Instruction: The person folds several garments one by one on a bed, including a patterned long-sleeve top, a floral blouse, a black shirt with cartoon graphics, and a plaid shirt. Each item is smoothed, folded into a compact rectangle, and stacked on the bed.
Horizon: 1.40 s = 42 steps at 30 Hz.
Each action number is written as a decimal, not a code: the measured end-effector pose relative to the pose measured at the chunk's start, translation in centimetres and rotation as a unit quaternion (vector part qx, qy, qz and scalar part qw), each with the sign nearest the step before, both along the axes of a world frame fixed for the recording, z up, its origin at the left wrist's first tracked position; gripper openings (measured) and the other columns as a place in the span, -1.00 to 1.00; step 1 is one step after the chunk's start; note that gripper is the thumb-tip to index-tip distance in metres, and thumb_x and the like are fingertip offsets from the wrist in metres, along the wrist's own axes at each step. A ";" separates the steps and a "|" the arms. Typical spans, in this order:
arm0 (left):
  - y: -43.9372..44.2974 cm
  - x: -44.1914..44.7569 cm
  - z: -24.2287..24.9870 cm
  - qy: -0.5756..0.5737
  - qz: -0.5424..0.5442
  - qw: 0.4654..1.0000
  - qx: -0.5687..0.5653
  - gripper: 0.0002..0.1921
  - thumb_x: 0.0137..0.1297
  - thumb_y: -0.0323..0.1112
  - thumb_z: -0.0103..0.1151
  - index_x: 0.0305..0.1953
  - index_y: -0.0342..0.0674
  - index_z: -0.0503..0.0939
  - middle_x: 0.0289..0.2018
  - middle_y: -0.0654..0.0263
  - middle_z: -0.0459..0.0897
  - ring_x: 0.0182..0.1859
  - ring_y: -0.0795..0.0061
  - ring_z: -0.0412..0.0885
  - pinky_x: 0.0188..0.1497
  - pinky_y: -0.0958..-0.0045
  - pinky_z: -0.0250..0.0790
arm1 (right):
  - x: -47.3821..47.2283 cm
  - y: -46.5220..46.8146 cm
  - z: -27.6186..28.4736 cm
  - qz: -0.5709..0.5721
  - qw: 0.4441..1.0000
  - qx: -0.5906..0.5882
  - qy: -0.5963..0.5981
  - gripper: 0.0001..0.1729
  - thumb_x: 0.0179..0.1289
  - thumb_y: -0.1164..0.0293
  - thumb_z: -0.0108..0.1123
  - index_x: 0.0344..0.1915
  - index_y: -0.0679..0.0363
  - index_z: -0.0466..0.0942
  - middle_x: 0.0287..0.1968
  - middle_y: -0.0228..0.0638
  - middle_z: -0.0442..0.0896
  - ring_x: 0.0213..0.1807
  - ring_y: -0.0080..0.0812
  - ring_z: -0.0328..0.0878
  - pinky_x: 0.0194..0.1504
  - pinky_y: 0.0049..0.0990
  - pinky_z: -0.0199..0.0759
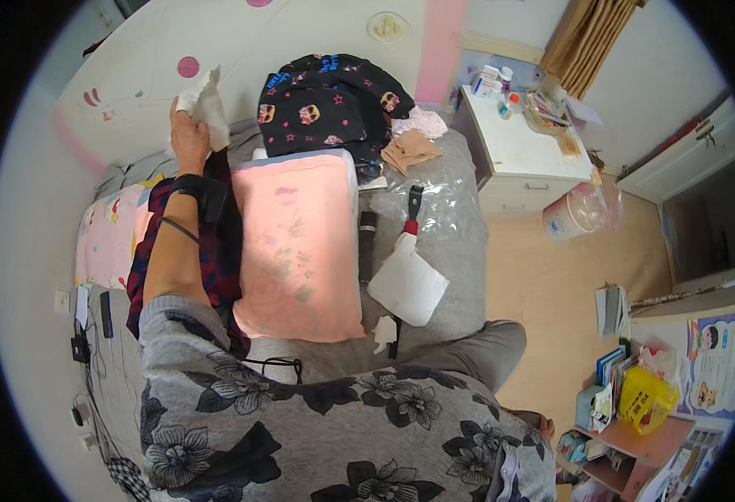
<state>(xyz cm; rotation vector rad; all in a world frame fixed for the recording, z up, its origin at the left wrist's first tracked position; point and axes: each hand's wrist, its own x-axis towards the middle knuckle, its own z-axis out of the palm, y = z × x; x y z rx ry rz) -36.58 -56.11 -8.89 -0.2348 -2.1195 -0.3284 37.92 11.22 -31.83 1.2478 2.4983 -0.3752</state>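
My left hand (190,141), reaching to the upper left, grips a white cloth or wipe (212,113) near the headboard. A black band with a cable is strapped on that forearm. Beneath the arm lies a dark red and navy checked garment (220,251). To its right is a peach-coloured cloth (298,251) spread flat over a pad or pillow. Beside that, a handled tool (412,213) with a black and red grip has a white cloth (409,282) at its end. My right hand (546,428) shows only partly at the lower right, by my body; its fingers are unclear.
A black printed garment (330,103) is heaped by the headboard (317,31). Clear plastic (449,201) lies on the grey bedding (461,295). A white cabinet (518,154) holds bottles and a basket. Cables (95,401) run at left; a bin (568,213) stands on the floor.
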 end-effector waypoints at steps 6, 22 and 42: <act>2.0 0.7 1.7 -0.059 0.083 0.994 -0.043 -0.63 0.12 -0.60 -0.13 0.01 -0.36 0.34 0.26 0.09 0.23 0.07 0.00 0.44 -0.04 0.14 0.42 | -1.6 -0.8 1.7 0.023 1.000 -0.009 0.006 -0.27 -0.04 0.09 0.26 0.15 0.08 0.32 0.22 0.08 0.20 0.24 0.17 0.10 0.18 0.02 0.13; 1.3 -1.2 -11.3 -0.351 0.170 0.879 -0.274 -0.72 0.28 -0.23 -0.16 -0.09 0.01 0.56 0.19 0.35 0.31 0.32 0.33 0.11 0.15 -0.15 0.05 | -3.9 -2.2 3.4 0.044 0.999 -0.004 -0.023 -0.27 0.03 0.18 0.23 0.21 0.16 0.26 0.27 0.12 0.15 0.28 0.20 0.05 0.21 -0.02 0.12; 27.3 22.3 12.5 -0.319 -0.697 0.623 0.154 -0.79 0.18 -0.52 0.09 -0.14 -0.31 0.56 -0.21 0.24 0.64 -0.16 0.47 0.60 -0.08 0.49 0.41 | -2.0 -1.4 -0.4 0.018 0.998 0.058 0.004 -0.35 0.03 0.14 0.20 0.13 0.15 0.35 0.25 0.03 0.19 0.28 0.13 0.06 0.19 -0.02 0.16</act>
